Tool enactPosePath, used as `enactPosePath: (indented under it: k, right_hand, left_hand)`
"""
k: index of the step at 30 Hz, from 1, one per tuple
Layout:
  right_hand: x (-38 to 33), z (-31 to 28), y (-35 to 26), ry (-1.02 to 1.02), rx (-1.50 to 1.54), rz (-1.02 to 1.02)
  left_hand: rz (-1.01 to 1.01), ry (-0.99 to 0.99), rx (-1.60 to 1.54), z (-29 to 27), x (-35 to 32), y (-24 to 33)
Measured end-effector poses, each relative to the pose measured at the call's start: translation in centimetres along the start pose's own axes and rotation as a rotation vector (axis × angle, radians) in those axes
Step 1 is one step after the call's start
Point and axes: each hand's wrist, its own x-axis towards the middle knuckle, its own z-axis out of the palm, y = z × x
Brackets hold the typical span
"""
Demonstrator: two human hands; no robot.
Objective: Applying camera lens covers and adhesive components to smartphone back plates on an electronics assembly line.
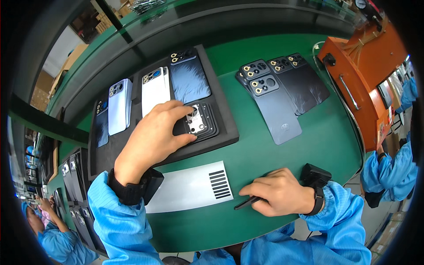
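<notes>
My left hand (152, 134) reaches over a black foam tray (176, 152), thumb and forefinger on opposite edges of a small silvery plate with round holes (197, 121). That plate lies on top of a stack of black squarish pieces (213, 126). My right hand (280, 194) rests low over the green table, its fingers closed round a slim black pen-like tool (247, 202) that points left. Between the hands lies a white sheet with a column of black strips (187, 187). Phone back covers stand in the tray: a dark blue one (190, 79), white ones (154, 90) and pale blue ones (118, 108).
More grey and dark phone back covers (278, 115) overlap at the back right of the green table (318, 145). An orange cabinet with a handle (340, 75) borders the right side. Black trays (79, 185) stand at left. Co-workers in blue sleeves (388, 172) appear at both sides.
</notes>
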Motion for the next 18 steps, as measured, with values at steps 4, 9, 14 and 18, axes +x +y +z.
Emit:
enactPosePath:
  k: [4,9,14,18]
  right_hand:
    - [0.0,0.1,-0.1,-0.030,0.001,0.003]
    - [-0.3,-0.2,0.3,-0.055,0.000,0.022]
    - [-0.3,0.0,0.5,-0.039,-0.018,0.011]
    - [0.5,-2.1,-0.5,-0.039,-0.048,-0.010]
  left_hand:
    - [-0.018,-0.065,-0.116,0.6,0.4,0.1]
    - [0.018,0.043,-0.078,1.1,0.3,0.3]
    - [0.133,0.224,-0.098,-0.9,-6.0,4.2]
    - [0.134,0.121,-0.149,-3.0,-9.1,8.8]
